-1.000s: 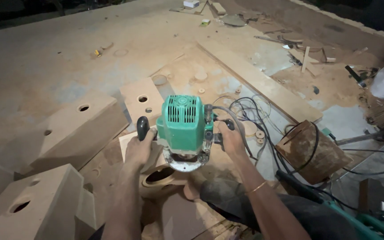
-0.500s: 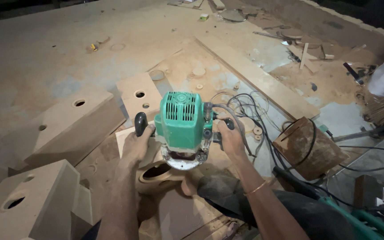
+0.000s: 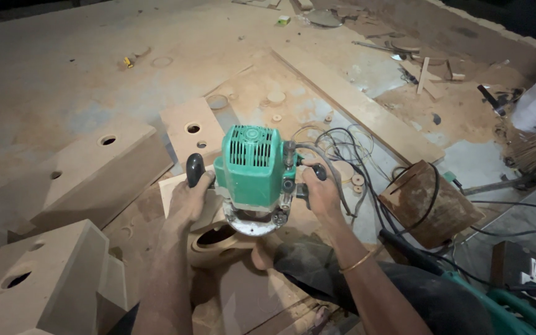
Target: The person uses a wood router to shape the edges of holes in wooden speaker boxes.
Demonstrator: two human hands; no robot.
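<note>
A green power router [image 3: 254, 169] with a round metal base sits on a pale fibreboard piece [image 3: 215, 239] that has an oval hole cut through it. My left hand [image 3: 188, 197] grips the router's black left handle. On the other side, my right hand [image 3: 321, 191] wraps its black right handle, a gold bangle on the wrist. A bent knee in dark cloth [image 3: 308, 263] lies just below the router. The tool's black cord [image 3: 348, 162] loops off to the right.
Fibreboard boxes with round holes [image 3: 88, 170] [image 3: 38, 279] stand at the left. A long plank [image 3: 355, 102] runs at the back right, by a brown wooden block [image 3: 432, 201]. Tangled cables, a socket board [image 3: 531, 273], small cut discs and scraps lie on the dusty floor.
Both hands keep their grip on the router. It has shifted slightly over the oval cutout, and the view has drifted a little.
</note>
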